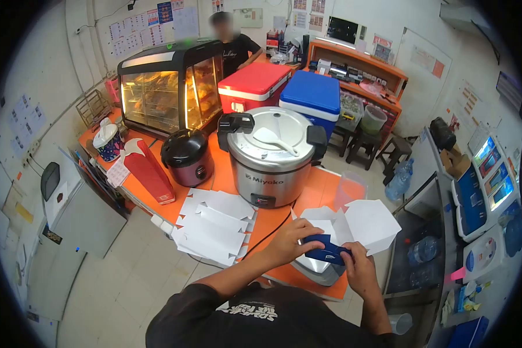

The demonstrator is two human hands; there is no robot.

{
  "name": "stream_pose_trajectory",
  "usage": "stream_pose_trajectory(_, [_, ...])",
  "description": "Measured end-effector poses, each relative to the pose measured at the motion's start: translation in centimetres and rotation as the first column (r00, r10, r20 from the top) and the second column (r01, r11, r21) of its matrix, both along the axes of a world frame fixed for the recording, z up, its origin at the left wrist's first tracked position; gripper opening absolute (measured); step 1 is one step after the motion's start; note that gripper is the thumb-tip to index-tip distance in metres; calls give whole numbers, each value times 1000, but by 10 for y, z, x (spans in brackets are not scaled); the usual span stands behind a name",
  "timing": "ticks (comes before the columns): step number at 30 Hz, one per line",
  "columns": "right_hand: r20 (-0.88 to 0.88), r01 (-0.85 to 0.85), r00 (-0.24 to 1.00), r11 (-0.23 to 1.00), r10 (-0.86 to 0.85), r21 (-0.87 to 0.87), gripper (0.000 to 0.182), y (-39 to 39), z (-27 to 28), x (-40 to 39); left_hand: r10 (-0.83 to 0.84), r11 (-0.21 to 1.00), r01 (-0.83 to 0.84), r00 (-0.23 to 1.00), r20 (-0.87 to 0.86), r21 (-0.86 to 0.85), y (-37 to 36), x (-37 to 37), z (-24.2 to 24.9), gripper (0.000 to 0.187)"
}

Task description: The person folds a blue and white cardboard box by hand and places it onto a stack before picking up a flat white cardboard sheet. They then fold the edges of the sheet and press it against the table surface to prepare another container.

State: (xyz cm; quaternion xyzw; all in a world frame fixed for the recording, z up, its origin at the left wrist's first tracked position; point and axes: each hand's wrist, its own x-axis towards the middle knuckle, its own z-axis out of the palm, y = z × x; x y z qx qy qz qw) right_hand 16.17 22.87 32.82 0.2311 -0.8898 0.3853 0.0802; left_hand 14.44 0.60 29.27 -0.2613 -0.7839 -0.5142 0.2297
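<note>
Left hand and right hand pinch opposite ends of blue card, long axis roughly crosswise, right end slightly nearer body.

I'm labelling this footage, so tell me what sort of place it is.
Probably a small takeaway food shop's work area: a lit display warmer holding food, a large rice cooker, and flat white cartons.

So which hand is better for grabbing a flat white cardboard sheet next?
Probably the left hand: it's nearer the flat white cardboard sheets than the right hand. Both hold the folded dark blue card, though, so the right would have to keep it.
</note>
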Motion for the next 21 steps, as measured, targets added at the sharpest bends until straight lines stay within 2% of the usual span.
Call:
stream_pose_trajectory(2, [-85, -91, 992, 996, 90, -12, 11, -3, -4, -1, 24, 996, -16, 996, 90, -85, -8, 0, 0, 29])
stream_pose_trajectory(6, [-14, -59, 998, 998, 59, 5, 12, -13, 6, -1, -49, 999, 49, 995, 84, 2, -11, 2, -2, 27])
stream_pose_trajectory(8, [-86, -92, 992, 996, 92, 10, 11, -16, 4, -7, 4, 991, 4, 999, 54, -132, -18, 0, 4, 27])
stream_pose_trajectory(9, [-149, -126, 980, 992, 128, 26, 11, -18, 2, -12, 0, 990, 6, 999, 42, -143, -19, -2, 8, 27])
stream_pose_trajectory(11, [-163, -135, 977, 990, 138, 33, 10, -22, 1, -17, -44, 977, 61, 995, 89, -206, -17, 3, 13, 27])
stream_pose_trajectory(13, [-175, -128, 976, 991, 133, 40, 10, -24, 4, -24, -97, 978, 107, 993, 63, -179, -16, 0, 10, 27])
stream_pose_trajectory(15, [-228, -149, 958, 982, 172, 115, 10, -21, 9, -27, -111, 946, 201, 937, 330, -252, -22, 4, 27, 24])
stream_pose_trajectory(16, [-242, -165, 951, 978, 192, 127, 10, -20, 8, -31, -145, 925, 193, 976, 166, -327, -28, 0, 33, 35])
stream_pose_trajectory(18, [-267, -151, 949, 985, 167, 80, 11, -16, 18, -31, 81, 973, -58, 992, 93, -223, -47, -9, 51, 56])
stream_pose_trajectory(19, [-280, -168, 944, 984, 177, 57, 10, -15, 20, -32, 141, 960, -148, 989, -47, -239, -69, -22, 69, 70])
stream_pose_trajectory(20, [-275, -185, 942, 981, 193, 57, 10, -13, 20, -34, 175, 980, -182, 981, 88, 80, -83, -29, 87, 70])
stream_pose_trajectory(21, [-293, -174, 941, 985, 171, 15, 9, -10, 19, -37, 170, 888, -247, 960, 222, 387, -94, -33, 104, 70])
